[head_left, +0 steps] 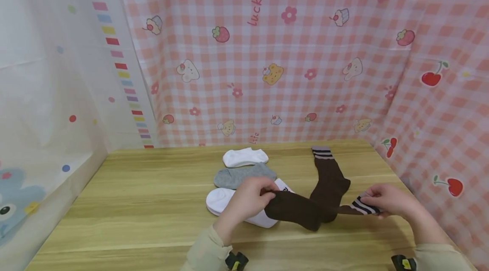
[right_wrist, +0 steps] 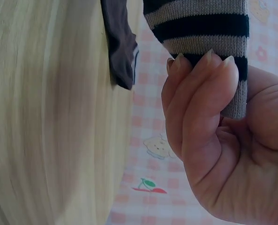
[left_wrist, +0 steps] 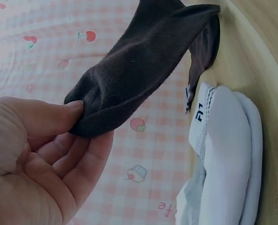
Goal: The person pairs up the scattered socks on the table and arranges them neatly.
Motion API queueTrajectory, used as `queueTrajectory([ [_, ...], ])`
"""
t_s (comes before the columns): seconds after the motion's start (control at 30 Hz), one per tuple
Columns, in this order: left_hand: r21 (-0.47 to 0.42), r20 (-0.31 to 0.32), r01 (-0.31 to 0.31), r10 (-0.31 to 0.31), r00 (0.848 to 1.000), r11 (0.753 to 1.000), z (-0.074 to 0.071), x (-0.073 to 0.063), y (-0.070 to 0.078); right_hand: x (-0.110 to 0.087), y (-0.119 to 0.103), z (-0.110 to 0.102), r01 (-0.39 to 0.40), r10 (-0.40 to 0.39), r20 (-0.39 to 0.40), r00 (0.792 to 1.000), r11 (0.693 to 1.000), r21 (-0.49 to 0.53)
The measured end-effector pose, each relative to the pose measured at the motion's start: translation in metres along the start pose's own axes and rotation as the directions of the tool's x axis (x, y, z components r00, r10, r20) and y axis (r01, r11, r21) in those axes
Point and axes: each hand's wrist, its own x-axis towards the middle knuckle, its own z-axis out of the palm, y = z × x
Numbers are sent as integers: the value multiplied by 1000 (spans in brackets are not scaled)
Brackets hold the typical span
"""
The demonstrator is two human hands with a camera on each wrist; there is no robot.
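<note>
A dark brown sock (head_left: 292,208) is stretched between both hands above the table. My left hand (head_left: 250,199) pinches its toe end between thumb and fingers, as the left wrist view shows up close. At the other end, my right hand (head_left: 389,201) grips the striped cuff (right_wrist: 199,35), grey with black bands. A second brown sock (head_left: 329,177) with a matching striped cuff lies on the table just behind the held one, partly covered by it in the head view. Under and behind the left hand lie white socks (left_wrist: 228,154), one with black lettering on its cuff.
Beyond the white socks a grey sock (head_left: 237,176) lies on the wooden table (head_left: 145,211), with another white sock (head_left: 244,157) farther back. A pink checked cloth (head_left: 244,92) hangs behind the table and along its right side; a white curtain (head_left: 46,71) hangs on the left.
</note>
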Motion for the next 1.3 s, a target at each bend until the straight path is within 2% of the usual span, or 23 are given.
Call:
queueTrajectory([
  [0.27,5,-1,68,-68,998,998,-2,-3,-7,13,-8,9,-13,14,10,1000,999,-51],
  [0.5,7,-20,91,-91,996,996,-5,-8,-16,27,-14,12,-34,36,38,999,999,-42],
  [0.63,18,-31,118,-117,993,993,-5,-9,-22,35,-18,13,-26,28,44,999,999,-39],
  [0.77,11,-37,145,-145,989,989,-5,-11,-26,45,-18,12,-13,15,84,996,1000,-20],
  [0.83,4,-38,160,-160,986,987,-5,-12,-29,50,-18,13,-21,22,95,995,1000,-6],
  [1.0,-4,-39,188,-188,981,982,-3,-14,-37,58,-28,18,-92,93,60,994,996,-11],
  [1.13,-21,-44,184,-185,982,983,-2,-14,-43,65,-34,21,-129,131,57,990,991,-30],
  [1.3,-40,-50,181,-183,982,983,-1,-16,-47,75,-36,23,-137,139,60,989,990,-37],
])
